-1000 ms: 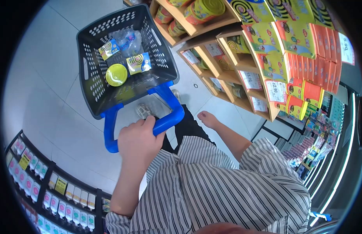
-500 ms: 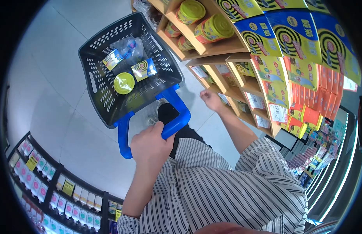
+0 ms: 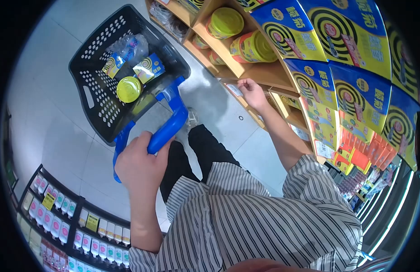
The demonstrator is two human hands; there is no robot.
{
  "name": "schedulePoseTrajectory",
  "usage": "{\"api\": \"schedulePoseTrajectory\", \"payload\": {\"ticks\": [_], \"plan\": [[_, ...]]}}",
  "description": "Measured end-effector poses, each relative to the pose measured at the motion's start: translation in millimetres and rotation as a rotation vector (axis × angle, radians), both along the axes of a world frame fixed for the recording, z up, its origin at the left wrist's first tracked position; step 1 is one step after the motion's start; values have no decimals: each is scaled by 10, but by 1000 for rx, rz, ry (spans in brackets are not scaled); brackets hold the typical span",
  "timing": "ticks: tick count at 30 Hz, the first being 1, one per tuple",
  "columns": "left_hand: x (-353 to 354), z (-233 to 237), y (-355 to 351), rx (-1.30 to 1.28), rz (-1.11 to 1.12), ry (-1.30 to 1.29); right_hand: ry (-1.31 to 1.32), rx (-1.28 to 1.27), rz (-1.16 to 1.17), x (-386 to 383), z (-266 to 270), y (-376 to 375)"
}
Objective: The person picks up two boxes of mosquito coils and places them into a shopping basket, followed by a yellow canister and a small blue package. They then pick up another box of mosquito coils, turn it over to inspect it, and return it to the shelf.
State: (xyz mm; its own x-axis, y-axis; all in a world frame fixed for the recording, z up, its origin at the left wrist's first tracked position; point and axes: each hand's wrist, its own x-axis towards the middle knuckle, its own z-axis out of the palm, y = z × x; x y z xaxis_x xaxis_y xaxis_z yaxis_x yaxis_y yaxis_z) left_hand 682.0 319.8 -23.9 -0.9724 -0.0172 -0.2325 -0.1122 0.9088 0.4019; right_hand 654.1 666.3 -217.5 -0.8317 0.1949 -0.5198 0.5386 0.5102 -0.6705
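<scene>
My left hand [image 3: 141, 159] is wrapped around the blue handle [image 3: 167, 130] of a black shopping basket [image 3: 95, 63], which tilts away from me above the floor. Inside lie a round yellow-lidded tub [image 3: 129, 89], a blue and yellow box with a coil picture [image 3: 149, 68], a smaller similar box [image 3: 113, 65] and a clear plastic package with blue print [image 3: 135, 48]. My right hand [image 3: 254, 96] hangs at the edge of the wooden shelf, its fingers loosely curled with nothing visible in them.
The wooden shelf [image 3: 264, 77] on the right carries yellow and orange tubs [image 3: 253, 46] and stacked blue and yellow coil packs [image 3: 346, 38]. A dark rack [image 3: 74, 222] of pump bottles stands at the lower left. My legs are over the pale tiled floor [image 3: 51, 122].
The basket and my left hand have shifted left in view. My right hand has risen closer to the upper shelf compartments, and the coil packs look nearer. More of my legs shows.
</scene>
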Motion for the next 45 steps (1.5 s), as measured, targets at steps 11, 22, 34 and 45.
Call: {"api": "schedulePoseTrajectory", "payload": {"ticks": [11,22,34,45], "plan": [[-736,-53,-336,-16,-73,94,151,479,192,-1434,-237,-286],[-794,-115,-586,-25,-164,105,190,818,350,-1938,-829,-254],[-782,-154,-562,-24,-133,47,86,793,594,-2085,-882,6],[-753,-138,-569,-60,-110,30,70,750,605,-2134,-787,-18]]}}
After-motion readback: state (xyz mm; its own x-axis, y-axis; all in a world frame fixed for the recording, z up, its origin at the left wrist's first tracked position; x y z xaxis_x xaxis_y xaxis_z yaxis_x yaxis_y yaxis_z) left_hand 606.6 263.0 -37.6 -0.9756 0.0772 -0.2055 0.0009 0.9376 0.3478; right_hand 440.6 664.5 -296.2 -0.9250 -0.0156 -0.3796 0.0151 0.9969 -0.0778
